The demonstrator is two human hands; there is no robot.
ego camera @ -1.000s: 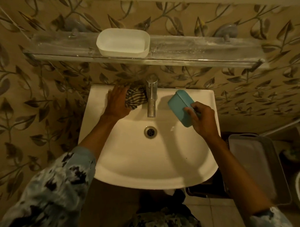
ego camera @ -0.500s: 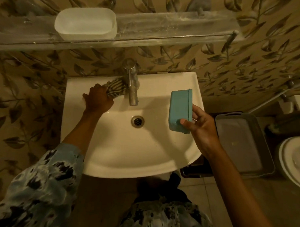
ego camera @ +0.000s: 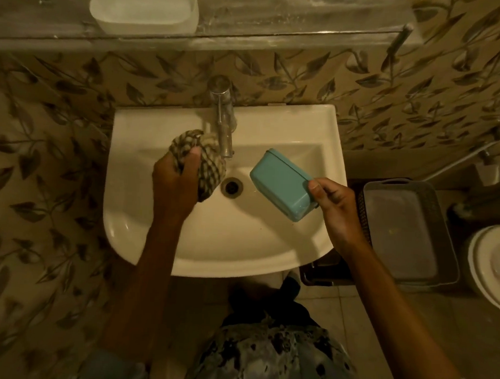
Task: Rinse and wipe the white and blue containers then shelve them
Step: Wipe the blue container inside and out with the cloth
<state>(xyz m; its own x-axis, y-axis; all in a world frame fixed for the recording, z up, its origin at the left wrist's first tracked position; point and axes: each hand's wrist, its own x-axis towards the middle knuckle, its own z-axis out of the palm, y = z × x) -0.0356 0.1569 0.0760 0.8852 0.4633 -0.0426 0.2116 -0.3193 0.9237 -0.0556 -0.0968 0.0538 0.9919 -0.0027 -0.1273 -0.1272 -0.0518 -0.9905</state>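
Observation:
My right hand point(ego camera: 337, 209) grips the blue container point(ego camera: 283, 183) by its near end, holding it tilted above the right half of the white sink point(ego camera: 269, 255). My left hand point(ego camera: 175, 184) is closed around a bunched striped cloth point(ego camera: 207, 165), lifted over the sink's left half, just left of the drain point(ego camera: 231, 186). The cloth and the blue container are apart. The white container point(ego camera: 144, 10) stands on the glass shelf point(ego camera: 277, 28) above the sink, left of its middle.
A metal tap point(ego camera: 224, 123) juts out over the basin from the back rim. On the floor to the right sit a dark basket holding a grey tray point(ego camera: 406, 231) and a white toilet point(ego camera: 490, 263). Leaf-patterned wall tiles surround the sink.
My left hand has lifted the cloth off the sink's back rim and brought it forward over the basin. My right hand has turned the blue container and lowered it toward the sink's middle.

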